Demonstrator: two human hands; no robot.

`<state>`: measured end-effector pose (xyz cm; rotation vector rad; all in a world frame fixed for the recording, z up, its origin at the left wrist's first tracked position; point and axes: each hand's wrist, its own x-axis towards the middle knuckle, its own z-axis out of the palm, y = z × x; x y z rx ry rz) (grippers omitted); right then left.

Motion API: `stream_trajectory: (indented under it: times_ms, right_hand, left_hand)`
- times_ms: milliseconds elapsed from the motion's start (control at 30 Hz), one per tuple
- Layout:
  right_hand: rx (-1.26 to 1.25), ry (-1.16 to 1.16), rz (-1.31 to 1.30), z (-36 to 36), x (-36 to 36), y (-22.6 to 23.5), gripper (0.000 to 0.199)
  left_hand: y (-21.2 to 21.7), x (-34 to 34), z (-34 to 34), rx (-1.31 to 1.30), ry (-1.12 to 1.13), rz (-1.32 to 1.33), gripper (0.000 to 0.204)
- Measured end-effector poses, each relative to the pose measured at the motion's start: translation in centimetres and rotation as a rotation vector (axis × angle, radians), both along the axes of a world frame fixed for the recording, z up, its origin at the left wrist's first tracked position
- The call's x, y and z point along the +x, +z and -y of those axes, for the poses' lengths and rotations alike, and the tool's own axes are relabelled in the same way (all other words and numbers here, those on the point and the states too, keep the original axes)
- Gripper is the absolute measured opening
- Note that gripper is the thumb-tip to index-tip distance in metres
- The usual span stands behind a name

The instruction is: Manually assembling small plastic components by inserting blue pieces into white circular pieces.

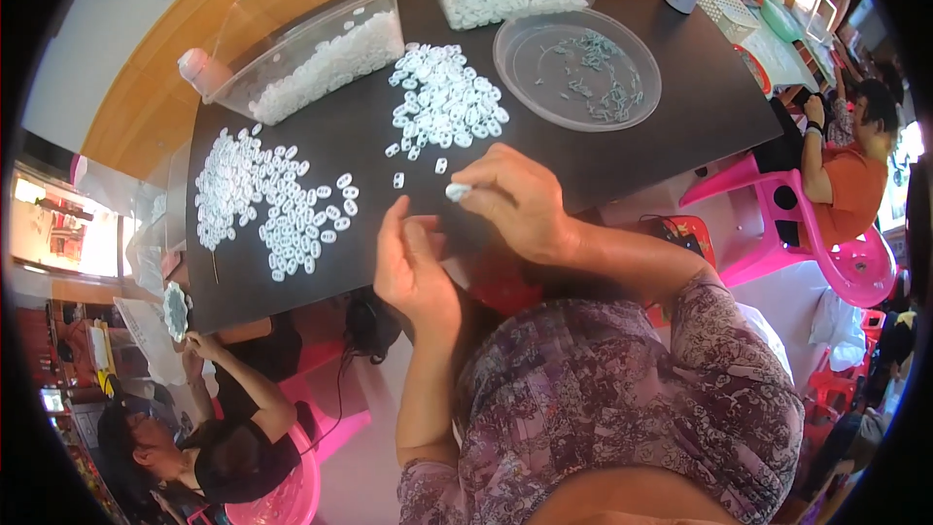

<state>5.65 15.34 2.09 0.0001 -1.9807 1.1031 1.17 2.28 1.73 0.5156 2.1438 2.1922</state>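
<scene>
From here, the right hand [528, 209] pinches a small white plastic piece [457, 192] in its fingers [483, 173], likely for precision; the left hand [416, 272] curls nearby, seemingly empty. Heaped white oval plastic pieces [447, 102] lie handily near on the black tabletop [700, 87].

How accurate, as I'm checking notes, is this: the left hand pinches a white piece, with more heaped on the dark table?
Not the left: the head view shows the right hand pinching the white piece. More pieces lie heaped on the dark table.
</scene>
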Motion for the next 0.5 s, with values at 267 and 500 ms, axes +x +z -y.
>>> stream_trajectory:
  times_ms: [267, 500]
  right_hand:
    - [0.032, -0.343, 0.026, -11.6, -4.4, 6.4, 0.020]
    - [0.314, -0.595, 0.042, -24.6, -11.3, 8.6, 0.019]
  left_hand:
    - [-3.2, -7.6, -0.8, -0.829, 0.188, -0.867, 0.016]
    - [-2.8, -8.3, -1.8, -0.778, 0.073, -0.834, 0.008]
